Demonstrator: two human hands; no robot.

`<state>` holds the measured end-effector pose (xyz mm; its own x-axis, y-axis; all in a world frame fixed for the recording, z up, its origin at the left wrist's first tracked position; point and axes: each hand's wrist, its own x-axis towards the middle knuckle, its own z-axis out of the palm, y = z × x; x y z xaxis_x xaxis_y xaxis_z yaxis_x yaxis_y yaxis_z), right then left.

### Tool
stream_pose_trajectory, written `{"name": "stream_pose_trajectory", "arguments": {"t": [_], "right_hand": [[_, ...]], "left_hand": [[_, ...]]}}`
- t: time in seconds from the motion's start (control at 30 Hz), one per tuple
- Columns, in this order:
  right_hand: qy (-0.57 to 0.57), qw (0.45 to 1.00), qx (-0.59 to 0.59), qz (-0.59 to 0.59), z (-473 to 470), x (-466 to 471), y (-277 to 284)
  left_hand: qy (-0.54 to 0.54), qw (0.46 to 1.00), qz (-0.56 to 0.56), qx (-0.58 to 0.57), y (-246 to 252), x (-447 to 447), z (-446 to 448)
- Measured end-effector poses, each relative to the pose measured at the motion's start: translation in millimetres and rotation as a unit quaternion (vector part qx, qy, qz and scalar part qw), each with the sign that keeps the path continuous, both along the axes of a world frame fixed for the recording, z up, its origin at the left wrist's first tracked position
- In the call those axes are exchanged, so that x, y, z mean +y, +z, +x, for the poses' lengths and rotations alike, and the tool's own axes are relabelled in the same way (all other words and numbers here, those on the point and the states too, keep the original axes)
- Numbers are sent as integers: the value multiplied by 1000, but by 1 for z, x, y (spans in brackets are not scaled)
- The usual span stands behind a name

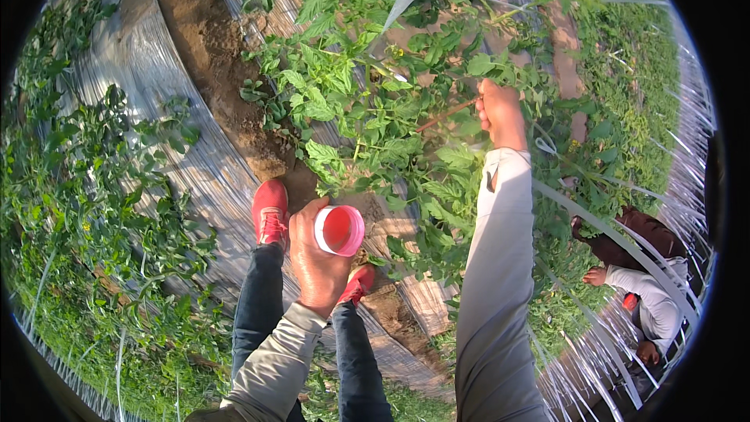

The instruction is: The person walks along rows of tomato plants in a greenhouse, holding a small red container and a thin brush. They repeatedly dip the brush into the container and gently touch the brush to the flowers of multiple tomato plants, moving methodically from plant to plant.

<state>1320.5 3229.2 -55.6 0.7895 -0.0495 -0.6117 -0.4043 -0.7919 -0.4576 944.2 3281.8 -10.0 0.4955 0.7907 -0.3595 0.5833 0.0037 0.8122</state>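
Observation:
My left hand (pixel 316 252) grips a small pink-and-white cup (pixel 355 234), its open mouth facing up and its inside red. What lies at the bottom of the cup is hard to make out. Farther out on the right, my right hand (pixel 500 111) is closed around a thin brown stick (pixel 446 115). The stick points left into the leaves of a tomato plant (pixel 316 94), and its far tip sits among the foliage. Leaves also surround the right hand's knuckles. A small yellow flower (pixel 396 51) shows above the stick.
Silvery plastic mulch (pixel 164 99) covers the beds, with a bare soil furrow (pixel 205 58) between. White support strings (pixel 586 211) slant across the right side. Another person's arm (pixel 636 281) shows at the lower right. My red shoes (pixel 270 205) stand beside the plants.

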Motion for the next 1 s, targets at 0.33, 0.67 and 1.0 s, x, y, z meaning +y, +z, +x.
{"name": "stream_pose_trajectory", "arguments": {"t": [0.33,0.67,1.0], "right_hand": [[37,998,15,53,-66,18,55],[64,992,-60,89,-104,9,88],[54,923,-232,303,-218,-22,183]], "left_hand": [[9,1000,-10,-11,1,2,0],[18,1000,2,-23,3,4,-3],[61,998,-3,16,6,25,-4]]}}
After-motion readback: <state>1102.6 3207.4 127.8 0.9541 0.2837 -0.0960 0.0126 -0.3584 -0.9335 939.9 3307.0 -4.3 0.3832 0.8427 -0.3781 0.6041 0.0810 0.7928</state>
